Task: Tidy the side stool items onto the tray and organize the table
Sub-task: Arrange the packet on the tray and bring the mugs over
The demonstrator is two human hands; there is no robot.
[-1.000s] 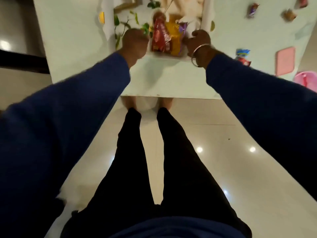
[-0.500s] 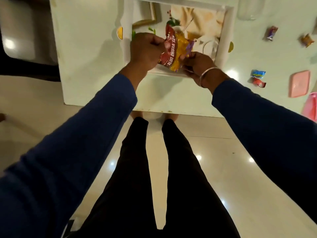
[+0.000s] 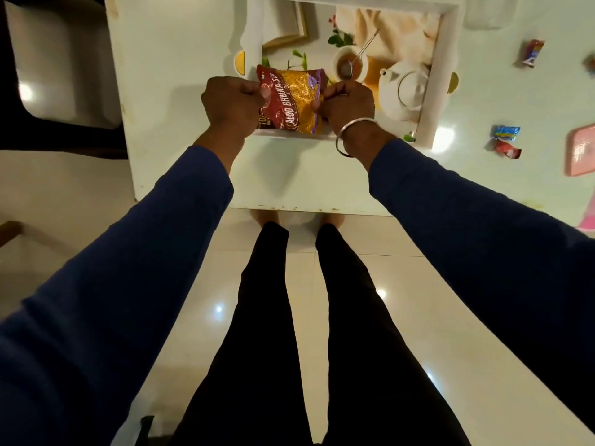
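head view, looking down past blue sleeves and black trousers to a pale table (image 3: 180, 101). a white-rimmed tray (image 3: 442, 75) sits on it, its floor printed with a teapot, a cup and leaves. both hands hold one snack packet (image 3: 294, 104), red and yellow with a purple corner, over the near edge of the tray; cannot tell whether the packet rests on the tray floor or is held just above it. left hand (image 3: 231, 106) grips the packet's left edge, fingers curled, thumb pressed on the front. right hand (image 3: 349, 103), a metal bangle (image 3: 352, 138) at the wrist, pinches the right edge with fingers curled. on the table to the right of the tray, well apart from it: a blue wrapper (image 3: 507, 132) touching a red wrapper (image 3: 505, 149), another small wrapper (image 3: 533, 53) farther back, and a pink lid (image 3: 581, 149) at the frame edge. glossy tiled floor (image 3: 450, 317) below.
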